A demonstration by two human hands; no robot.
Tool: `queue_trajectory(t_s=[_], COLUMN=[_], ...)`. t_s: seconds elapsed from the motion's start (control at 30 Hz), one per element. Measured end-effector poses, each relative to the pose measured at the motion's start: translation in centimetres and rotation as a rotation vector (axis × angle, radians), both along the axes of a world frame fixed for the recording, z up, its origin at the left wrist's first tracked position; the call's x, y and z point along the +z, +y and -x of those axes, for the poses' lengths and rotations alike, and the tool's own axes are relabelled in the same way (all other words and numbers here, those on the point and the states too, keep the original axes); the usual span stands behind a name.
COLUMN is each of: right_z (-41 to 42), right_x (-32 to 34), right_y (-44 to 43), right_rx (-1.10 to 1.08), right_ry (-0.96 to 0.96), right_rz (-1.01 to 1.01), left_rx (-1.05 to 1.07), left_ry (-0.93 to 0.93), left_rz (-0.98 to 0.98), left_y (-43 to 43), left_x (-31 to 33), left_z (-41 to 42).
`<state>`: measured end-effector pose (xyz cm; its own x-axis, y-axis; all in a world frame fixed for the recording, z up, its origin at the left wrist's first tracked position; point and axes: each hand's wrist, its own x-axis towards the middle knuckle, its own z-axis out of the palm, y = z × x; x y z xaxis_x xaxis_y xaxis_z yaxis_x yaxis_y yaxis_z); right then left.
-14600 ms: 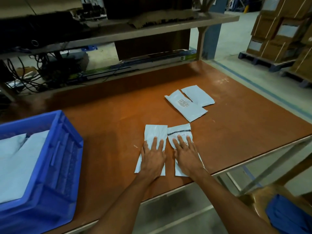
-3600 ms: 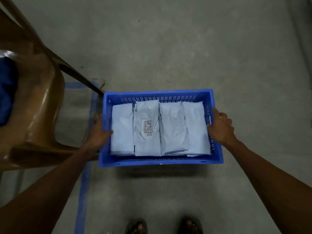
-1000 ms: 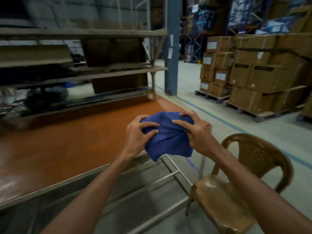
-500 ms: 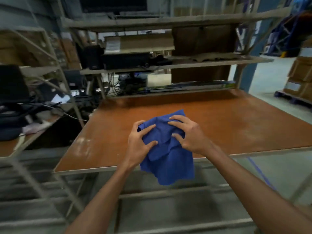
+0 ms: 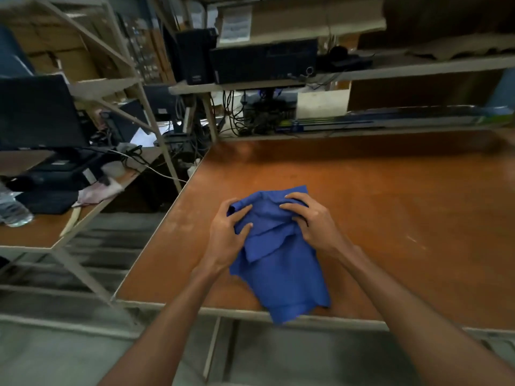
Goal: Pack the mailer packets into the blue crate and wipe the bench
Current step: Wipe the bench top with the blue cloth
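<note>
A crumpled blue cloth (image 5: 281, 263) hangs between both hands over the front left part of the orange-brown bench (image 5: 390, 207). My left hand (image 5: 227, 232) grips its left upper edge. My right hand (image 5: 309, 221) grips its right upper edge. The cloth's lower end droops past the bench's front edge. The blue crate and the mailer packets are out of view.
A lower side table (image 5: 36, 229) to the left carries a black monitor (image 5: 39, 112), a keyboard, cables and a plastic bottle (image 5: 12, 210). Metal shelving (image 5: 278, 82) behind the bench holds black computer boxes and tangled wires. Slanted frame struts (image 5: 156, 126) stand between the two tables.
The crate of packets was set on the floor earlier. Since half a second ago both hands have carried the cloth forward and lower over the bench, and the view has tilted down and left.
</note>
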<state>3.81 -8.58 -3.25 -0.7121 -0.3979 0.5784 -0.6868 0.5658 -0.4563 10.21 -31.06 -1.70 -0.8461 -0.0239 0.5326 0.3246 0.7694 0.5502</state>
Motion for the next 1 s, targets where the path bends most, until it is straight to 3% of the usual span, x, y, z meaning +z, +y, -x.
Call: queue_trajectory(t_s=[0.07, 0.17, 0.27, 0.37, 0.5, 0.7, 0.8, 0.93, 1.0], right_z=[5.6, 12.9, 15.7, 14.1, 14.3, 15.4, 19.3, 24.9, 24.2], right_x=[-1.0, -3.1, -5.6, -8.5, -11.1, -11.9, -12.3, -11.8, -12.0], right_y=[-1.0, -2.8, -4.9, -7.1, -8.9, -12.2, -13.2, -15.1, -18.2], right_rx=[-0.005, -0.037, -0.123, -0.099, -0.118, -0.151, -0.097, -0.276, -0.199], right_ry=[-0.126, -0.354, -0.429, -0.403, -0.373, -0.357, -0.319, -0.477, -0.416], right_rz=[-0.056, -0.427, -0.621, -0.627, -0.693, -0.667, -0.705, -0.674, -0.710], left_rx=[0.002, 0.062, 0.117, 0.089, 0.066, 0.194, 0.208, 0.189, 0.205], left_ry=[-0.059, -0.450, -0.752, -0.774, -0.730, -0.641, -0.603, -0.572, -0.556], left_rz=[0.026, 0.486, 0.555, 0.600, 0.522, 0.459, 0.440, 0.442, 0.466], left_y=[-0.8, -2.4, -3.9, -5.0, -7.2, -12.9, -16.1, -19.8, -21.5], left_x=[0.7, -1.6, -6.7, -10.0, -11.0, -11.9, -12.3, -12.1, -12.1], left_z=[3.9, 9.6, 13.2, 14.3, 15.1, 16.9, 18.2, 20.9, 22.7])
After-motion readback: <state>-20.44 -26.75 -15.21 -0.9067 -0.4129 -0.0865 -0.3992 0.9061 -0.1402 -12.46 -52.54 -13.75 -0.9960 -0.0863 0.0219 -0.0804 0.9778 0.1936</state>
